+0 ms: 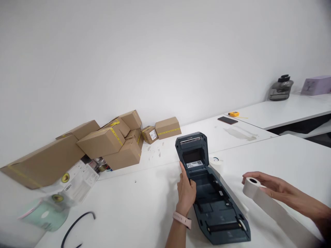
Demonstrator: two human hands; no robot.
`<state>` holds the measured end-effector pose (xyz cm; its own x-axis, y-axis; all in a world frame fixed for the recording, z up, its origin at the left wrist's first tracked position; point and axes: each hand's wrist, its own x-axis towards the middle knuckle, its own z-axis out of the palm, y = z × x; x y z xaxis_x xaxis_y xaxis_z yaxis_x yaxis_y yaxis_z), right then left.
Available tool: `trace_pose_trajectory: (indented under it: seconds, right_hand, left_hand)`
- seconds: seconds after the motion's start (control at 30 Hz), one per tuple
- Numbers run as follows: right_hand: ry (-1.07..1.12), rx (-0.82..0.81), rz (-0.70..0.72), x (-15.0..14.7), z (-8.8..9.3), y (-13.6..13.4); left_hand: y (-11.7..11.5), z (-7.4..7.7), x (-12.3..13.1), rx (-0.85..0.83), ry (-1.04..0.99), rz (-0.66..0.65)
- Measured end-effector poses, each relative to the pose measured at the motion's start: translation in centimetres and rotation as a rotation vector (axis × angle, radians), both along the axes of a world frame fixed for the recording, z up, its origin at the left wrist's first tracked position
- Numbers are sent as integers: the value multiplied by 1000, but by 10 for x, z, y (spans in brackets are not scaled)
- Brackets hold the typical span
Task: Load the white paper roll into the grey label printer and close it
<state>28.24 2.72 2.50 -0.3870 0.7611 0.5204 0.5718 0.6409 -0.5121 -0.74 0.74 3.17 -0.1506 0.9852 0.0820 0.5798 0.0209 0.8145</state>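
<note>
A dark grey label printer (pixel 214 199) lies on the white table (pixel 134 206) with its lid swung up and its paper bay bare. My left hand (pixel 185 191), a pink watch on its wrist, rests against the printer's left side by the hinge, fingers together and flat on the casing. To the right of the printer, my right hand (pixel 274 187) is closed around a white paper roll (pixel 252 186). A long strip of white paper (pixel 281 217) trails from that roll toward the lower right.
Several cardboard boxes (pixel 103 143) are stacked against the wall at left, with printed packets (pixel 77 181) and a pale green roll (pixel 45 215) in front. A black cable (pixel 77 224) lies near the front edge. A phone (pixel 227 120), tape measure (pixel 234 114), tape dispenser (pixel 280 89) and lilac box (pixel 317 85) sit far right.
</note>
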Motion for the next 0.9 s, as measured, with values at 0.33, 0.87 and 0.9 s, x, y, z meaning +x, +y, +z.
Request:
trace_pose_trajectory:
  seconds: [0.33, 0.87, 0.9]
  right_hand:
    - [103, -379, 97, 45, -73, 31]
    - [190, -776, 264, -23, -22, 133]
    - [212, -760, 254, -17, -21, 129]
  left_hand:
    - [-1, -3, -1, 11, -114, 31]
    - [5, -5, -7, -59, 8, -49]
    - [5, -5, -8, -54, 7, -52]
